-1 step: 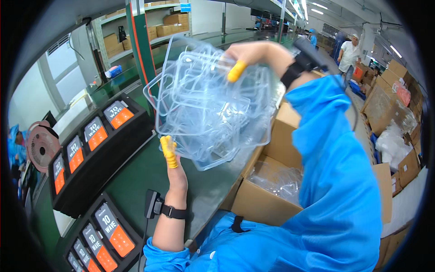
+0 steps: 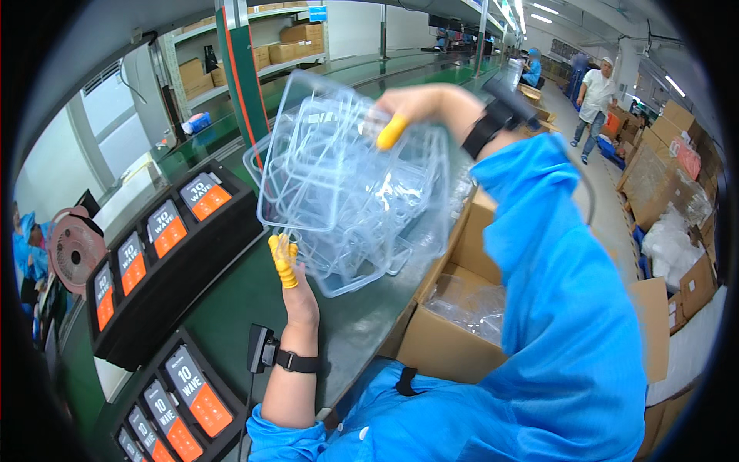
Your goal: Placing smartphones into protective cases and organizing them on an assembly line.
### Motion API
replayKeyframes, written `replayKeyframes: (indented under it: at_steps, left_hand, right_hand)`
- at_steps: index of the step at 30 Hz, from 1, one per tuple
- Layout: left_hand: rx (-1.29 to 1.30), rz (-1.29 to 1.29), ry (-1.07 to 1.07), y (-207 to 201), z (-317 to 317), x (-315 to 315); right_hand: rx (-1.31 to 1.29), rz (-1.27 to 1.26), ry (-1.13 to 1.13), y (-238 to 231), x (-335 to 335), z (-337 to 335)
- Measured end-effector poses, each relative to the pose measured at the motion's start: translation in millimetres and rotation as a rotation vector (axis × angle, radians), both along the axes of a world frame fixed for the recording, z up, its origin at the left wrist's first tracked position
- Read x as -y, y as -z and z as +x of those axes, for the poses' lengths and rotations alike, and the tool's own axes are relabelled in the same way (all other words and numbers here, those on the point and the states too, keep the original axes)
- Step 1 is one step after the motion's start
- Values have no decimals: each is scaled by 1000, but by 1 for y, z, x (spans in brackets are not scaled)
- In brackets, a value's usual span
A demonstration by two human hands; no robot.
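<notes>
A loose heap of clear plastic trays (image 2: 354, 185), thin-walled with rounded rims, is between my hands above the green worktop. My right hand (image 2: 408, 112) reaches over the heap's top edge and grips it. One yellow finger cot shows there; the other fingers are behind the plastic or blurred. At the lower left corner, my left hand (image 2: 289, 269), also in yellow finger cots, is closed with its fingertips at the rim of the front tray. That tray (image 2: 296, 219) is tilted upright, and its rim crosses the others.
Black foam holders (image 2: 177, 258) with grey-and-orange boxes (image 2: 196, 389) stand to the left on the green worktop (image 2: 231, 308). An open cardboard carton (image 2: 439, 339) with clear plastic inside is at the worktop's right edge. A person (image 2: 596, 96) walks in the aisle; a fan (image 2: 75, 250) stands far left.
The heap of trays and my right hand have shifted slightly down and left. My left hand stays almost in place at the corner. The view has turned a little.
</notes>
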State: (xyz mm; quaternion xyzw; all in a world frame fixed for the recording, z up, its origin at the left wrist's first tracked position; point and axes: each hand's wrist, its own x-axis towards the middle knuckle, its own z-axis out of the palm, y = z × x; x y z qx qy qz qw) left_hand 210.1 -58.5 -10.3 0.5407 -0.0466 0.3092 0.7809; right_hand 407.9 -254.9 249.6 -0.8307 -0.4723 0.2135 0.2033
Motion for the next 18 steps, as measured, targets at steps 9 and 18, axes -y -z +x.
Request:
replayKeyframes:
  at_steps: [9, 18]
  left_hand:
    - [-182, -466, -335, 25, 9, -30]
    - [-221, 192, -521, 40, 6, -28]
  right_hand:
    - [156, 316, 339, 158, -46, 10]
    - [370, 794, 432, 150, -34, -44]
